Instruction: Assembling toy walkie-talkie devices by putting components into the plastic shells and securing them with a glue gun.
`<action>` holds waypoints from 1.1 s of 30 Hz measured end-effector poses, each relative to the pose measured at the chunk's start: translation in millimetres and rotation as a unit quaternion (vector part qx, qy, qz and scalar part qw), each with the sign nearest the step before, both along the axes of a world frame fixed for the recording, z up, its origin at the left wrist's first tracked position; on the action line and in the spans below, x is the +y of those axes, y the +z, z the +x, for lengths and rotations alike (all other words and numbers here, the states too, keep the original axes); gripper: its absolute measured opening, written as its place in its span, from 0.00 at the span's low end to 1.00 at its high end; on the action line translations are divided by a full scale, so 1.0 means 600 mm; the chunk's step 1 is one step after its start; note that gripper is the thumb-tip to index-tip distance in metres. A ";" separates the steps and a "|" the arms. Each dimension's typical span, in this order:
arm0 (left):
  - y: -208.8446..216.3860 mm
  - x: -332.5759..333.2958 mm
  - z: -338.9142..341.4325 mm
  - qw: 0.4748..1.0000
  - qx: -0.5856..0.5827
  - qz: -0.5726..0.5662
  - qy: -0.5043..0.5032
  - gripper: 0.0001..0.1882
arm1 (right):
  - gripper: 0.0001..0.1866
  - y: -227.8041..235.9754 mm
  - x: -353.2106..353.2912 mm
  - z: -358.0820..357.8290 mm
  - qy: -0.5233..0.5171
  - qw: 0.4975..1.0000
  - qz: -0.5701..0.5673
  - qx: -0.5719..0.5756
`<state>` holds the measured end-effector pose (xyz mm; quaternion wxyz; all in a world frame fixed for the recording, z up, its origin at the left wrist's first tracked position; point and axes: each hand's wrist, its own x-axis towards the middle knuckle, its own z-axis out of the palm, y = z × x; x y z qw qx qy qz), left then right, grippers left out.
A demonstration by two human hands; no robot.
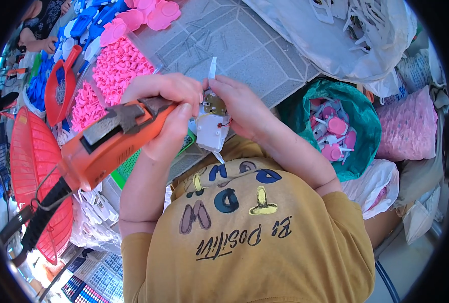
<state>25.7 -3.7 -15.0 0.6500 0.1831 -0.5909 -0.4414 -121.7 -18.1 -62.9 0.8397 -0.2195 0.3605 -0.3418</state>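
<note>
My left hand [171, 96] is closed around the front end of an orange corded power tool [103, 144], which looks like an electric screwdriver; its tip is hidden by my fingers. In my right hand [237, 101] is a white plastic housing [211, 132] with a brass-coloured plate [214, 103] and a small red part on it. A narrow pale strip points up from its far end, and a white stem points toward my shirt. Both hands meet at the plate, the left fingers next to the housing's upper edge.
Pink small parts [118, 68] fill a clear bag at the left, near a red scoop [60, 88] and blue pieces [85, 22]. Thin metal pins [199, 43] lie on the grey table [260, 60]. A green bag [371, 121] of pink-and-white parts stands at right. A co-worker's hand [47, 45] shows far left.
</note>
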 end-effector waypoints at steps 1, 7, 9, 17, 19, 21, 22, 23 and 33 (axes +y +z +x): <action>-0.002 0.000 0.001 1.000 -0.005 0.007 0.001 0.13 | 0.12 -0.002 0.001 0.001 -0.003 1.000 -0.007 -0.003; 0.000 0.003 -0.009 0.999 0.020 0.022 0.041 0.14 | 0.14 0.006 -0.001 -0.001 -0.003 1.000 -0.019 0.004; 0.012 0.010 -0.008 0.996 0.025 0.039 0.071 0.15 | 0.15 0.014 -0.008 -0.007 -0.001 1.000 -0.014 0.011; 0.066 0.033 0.039 0.993 -0.045 0.004 -0.111 0.21 | 0.35 -0.021 -0.042 -0.066 0.081 0.988 -0.071 -0.109; 0.064 0.055 0.042 0.988 -0.033 0.048 -0.145 0.28 | 0.34 -0.030 -0.051 -0.073 0.079 0.985 -0.067 -0.140; 0.069 0.047 0.036 0.975 0.004 0.103 -0.196 0.28 | 0.33 -0.028 -0.055 -0.075 0.079 0.980 -0.062 -0.172; 0.067 0.043 0.034 0.956 0.042 0.160 -0.243 0.29 | 0.31 -0.026 -0.056 -0.072 0.035 0.982 -0.050 -0.176; 0.058 0.044 0.027 0.964 0.003 0.201 -0.173 0.22 | 0.30 -0.026 -0.058 -0.069 -0.010 0.983 -0.038 -0.180; 0.016 0.002 -0.037 0.848 -0.505 0.030 0.158 0.14 | 0.21 0.027 -0.034 -0.040 -0.063 0.987 -0.035 -0.142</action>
